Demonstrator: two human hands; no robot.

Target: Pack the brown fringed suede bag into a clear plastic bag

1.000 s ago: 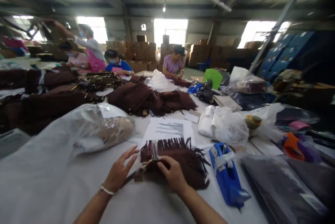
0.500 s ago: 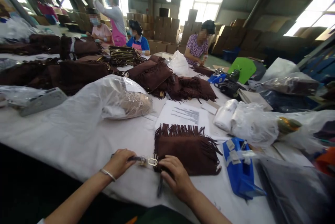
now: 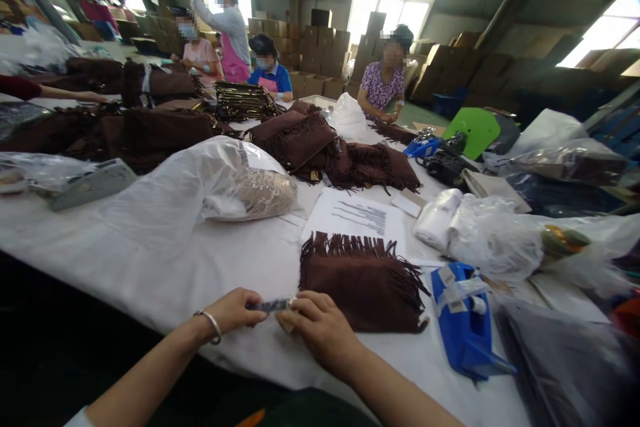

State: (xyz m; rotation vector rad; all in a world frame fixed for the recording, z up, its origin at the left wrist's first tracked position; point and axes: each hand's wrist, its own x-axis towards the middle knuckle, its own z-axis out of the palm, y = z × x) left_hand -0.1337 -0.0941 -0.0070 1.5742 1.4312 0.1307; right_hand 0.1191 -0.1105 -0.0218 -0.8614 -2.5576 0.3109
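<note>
In the head view a short dark strap (image 3: 273, 305) stretches between my two hands, just off the near left corner of a brown fringed bag (image 3: 363, 290). My left hand (image 3: 239, 309), with a silver bangle at the wrist, pinches one end between thumb and fingers. Fingers of my right hand (image 3: 323, 327) close over the other end, where a bit of metal glints. Below them a small tan piece (image 3: 286, 322), perhaps a tag, pokes out. The buckle is mostly hidden by my right fingers. The bag lies flat, fringe pointing away from me.
A blue tape dispenser (image 3: 463, 320) stands right of the bag, beside dark plastic packaging (image 3: 560, 360). Behind the bag lies a printed sheet (image 3: 345, 210). A stuffed clear bag (image 3: 250, 180) is at left, with piled brown bags (image 3: 295, 137) beyond. Several people work across the table.
My right hand has come off the bag's corner and moved left and closed over the strap's buckle end. A small tan piece now shows under it. The view has shifted slightly.
</note>
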